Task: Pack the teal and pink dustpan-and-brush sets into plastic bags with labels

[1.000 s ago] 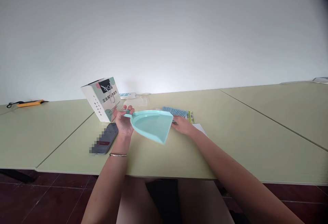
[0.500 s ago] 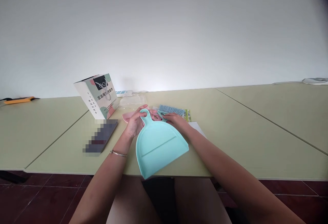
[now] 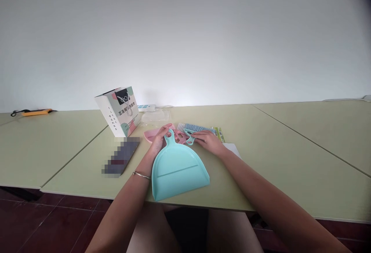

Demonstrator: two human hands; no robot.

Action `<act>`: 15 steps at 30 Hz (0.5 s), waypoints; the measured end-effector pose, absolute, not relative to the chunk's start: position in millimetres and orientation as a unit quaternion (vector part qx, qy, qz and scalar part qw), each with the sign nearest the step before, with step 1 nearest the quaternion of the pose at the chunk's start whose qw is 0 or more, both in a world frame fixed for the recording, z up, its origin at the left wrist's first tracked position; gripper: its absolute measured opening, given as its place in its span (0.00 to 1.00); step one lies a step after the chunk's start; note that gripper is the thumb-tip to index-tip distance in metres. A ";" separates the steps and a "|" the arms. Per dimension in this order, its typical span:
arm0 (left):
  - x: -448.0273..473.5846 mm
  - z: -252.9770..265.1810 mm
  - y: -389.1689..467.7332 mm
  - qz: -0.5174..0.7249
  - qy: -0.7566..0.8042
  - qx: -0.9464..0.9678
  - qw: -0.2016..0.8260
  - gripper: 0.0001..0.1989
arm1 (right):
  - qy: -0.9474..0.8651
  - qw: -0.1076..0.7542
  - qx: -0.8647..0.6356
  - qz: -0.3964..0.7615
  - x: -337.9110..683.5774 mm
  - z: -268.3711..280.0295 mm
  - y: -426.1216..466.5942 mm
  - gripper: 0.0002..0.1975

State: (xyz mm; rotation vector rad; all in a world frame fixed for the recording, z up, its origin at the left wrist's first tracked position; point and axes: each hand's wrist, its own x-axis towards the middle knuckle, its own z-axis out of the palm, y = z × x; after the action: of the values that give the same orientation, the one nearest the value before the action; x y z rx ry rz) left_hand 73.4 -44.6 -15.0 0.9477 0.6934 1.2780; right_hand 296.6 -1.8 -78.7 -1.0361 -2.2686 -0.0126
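My left hand (image 3: 158,141) is closed around the handle of a mint-green dustpan (image 3: 179,170). The pan's wide lip points towards me, near the table's front edge. My right hand (image 3: 211,141) grips a small brush (image 3: 199,128) with blue bristles. Its mint-green looped handle shows beside my fingers, close to the dustpan handle. Behind both hands lies a pink dustpan (image 3: 151,134), partly hidden by my left hand. Pink handle loops and white bristles show between my hands. By my right hand are a yellow-green label (image 3: 220,134) and a white sheet (image 3: 232,150).
A printed paper bag (image 3: 127,119) stands at the left, with a dark flat object (image 3: 126,156), partly blurred out, in front. Clear plastic wrapping (image 3: 156,117) and a white power strip (image 3: 147,108) lie behind. An orange item (image 3: 37,112) sits far left, near the wall.
The view has shifted, so the table things appear farther right. My left hand has turned the mint-green dustpan, making its lip more level. More of the brush's looped handle shows beside my right fingers.
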 end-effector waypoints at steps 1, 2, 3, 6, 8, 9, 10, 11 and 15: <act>73.8 -14.9 -44.2 0.558 0.305 0.416 0.650 0.21 | -0.861 0.325 -0.392 -0.007 298.3 -78.8 -1.8 0.13; 74.2 -14.7 -44.0 0.555 0.305 0.416 0.653 0.20 | -0.858 0.332 -0.391 -0.010 299.9 -78.9 -1.6 0.13; 74.6 -14.6 -43.8 0.552 0.305 0.415 0.656 0.20 | -0.856 0.339 -0.390 -0.013 301.1 -78.8 -1.3 0.14; 75.2 -14.6 -43.9 0.552 0.305 0.411 0.658 0.19 | -0.849 0.358 -0.388 -0.020 304.0 -77.9 0.0 0.14; 74.5 -15.1 -43.7 0.556 0.305 0.407 0.658 0.18 | -0.844 0.371 -0.387 -0.024 305.7 -76.6 0.8 0.14; 73.8 -15.5 -43.3 0.559 0.305 0.404 0.657 0.18 | -0.841 0.377 -0.388 -0.025 306.6 -75.8 1.0 0.14; 72.9 -16.0 -42.6 0.561 0.306 0.402 0.656 0.18 | -0.837 0.383 -0.389 -0.026 307.3 -75.0 1.0 0.14; 71.7 -16.3 -41.8 0.564 0.307 0.400 0.654 0.18 | -0.834 0.390 -0.390 -0.028 307.9 -74.1 0.9 0.14; 66.9 -16.6 -38.4 0.570 0.318 0.399 0.644 0.18 | -0.818 0.416 -0.397 -0.033 308.6 -72.0 0.0 0.14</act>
State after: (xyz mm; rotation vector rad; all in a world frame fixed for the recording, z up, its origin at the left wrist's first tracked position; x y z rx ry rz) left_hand 66.9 -38.4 -16.6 0.9086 0.7240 1.2985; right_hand 308.6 0.0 -72.0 -0.9957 -2.0533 -0.0820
